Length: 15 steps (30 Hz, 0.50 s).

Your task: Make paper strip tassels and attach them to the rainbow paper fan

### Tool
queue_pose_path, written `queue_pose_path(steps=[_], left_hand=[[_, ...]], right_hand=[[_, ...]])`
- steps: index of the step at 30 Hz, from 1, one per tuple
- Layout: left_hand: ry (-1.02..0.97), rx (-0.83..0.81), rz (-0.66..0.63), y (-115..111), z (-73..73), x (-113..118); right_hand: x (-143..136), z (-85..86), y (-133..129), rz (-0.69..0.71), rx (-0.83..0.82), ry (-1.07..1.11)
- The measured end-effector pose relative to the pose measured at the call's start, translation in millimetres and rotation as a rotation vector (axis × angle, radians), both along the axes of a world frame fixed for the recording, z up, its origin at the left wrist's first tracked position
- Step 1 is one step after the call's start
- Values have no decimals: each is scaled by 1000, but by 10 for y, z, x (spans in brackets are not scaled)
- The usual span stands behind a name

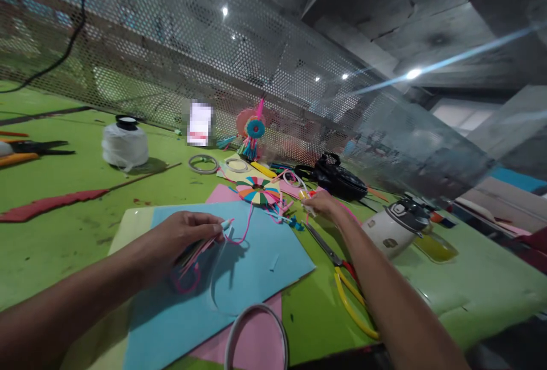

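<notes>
My left hand [194,230] is closed in a pinch over the blue paper sheet [265,279], gripping a bundle of thin paper strips [194,259] with a pink string [245,233] running from it. The string leads toward a multicoloured striped paper disc [258,190] with a hole in its middle. Farther right, my right hand [322,203] reaches forward, its fingers closed around a small whitish object with an orange-red tip [311,194], partly hidden. Below that hand lie scissors with yellow handles [348,296], apart from the fingers.
A white thread spool [125,145] stands at the left near pliers [38,146]. Behind the disc are a tape ring [203,163], a tasselled paper ornament [254,127] and a black bag [339,179]. A white flask [395,224] lies right; another ring [256,336] is in front.
</notes>
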<state>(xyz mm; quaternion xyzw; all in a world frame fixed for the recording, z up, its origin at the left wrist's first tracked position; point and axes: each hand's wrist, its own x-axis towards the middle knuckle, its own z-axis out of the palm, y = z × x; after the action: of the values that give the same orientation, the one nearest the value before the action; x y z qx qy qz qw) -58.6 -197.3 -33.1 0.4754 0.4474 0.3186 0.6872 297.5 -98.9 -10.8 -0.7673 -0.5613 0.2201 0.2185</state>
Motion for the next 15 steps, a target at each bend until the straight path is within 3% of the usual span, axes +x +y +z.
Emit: queue_pose_path(steps=[4,7,8,11,15], left_hand=[[-51,-51,-47,-9,-13,4],[-64,-51,-40,-28,2,41],[-58,-53,-28,-37,14,57],[-49,-55,-3,-56,59,93],[-115,-20,15,-67,108,106]], right_hand=[[-141,261,-284,129,123,334],[-482,414,-559,255,216,568],[-628,437,-645,309,246,737],[-1059,422,-851,418,223,1043],[-1428,293,-981,511,253,1076]])
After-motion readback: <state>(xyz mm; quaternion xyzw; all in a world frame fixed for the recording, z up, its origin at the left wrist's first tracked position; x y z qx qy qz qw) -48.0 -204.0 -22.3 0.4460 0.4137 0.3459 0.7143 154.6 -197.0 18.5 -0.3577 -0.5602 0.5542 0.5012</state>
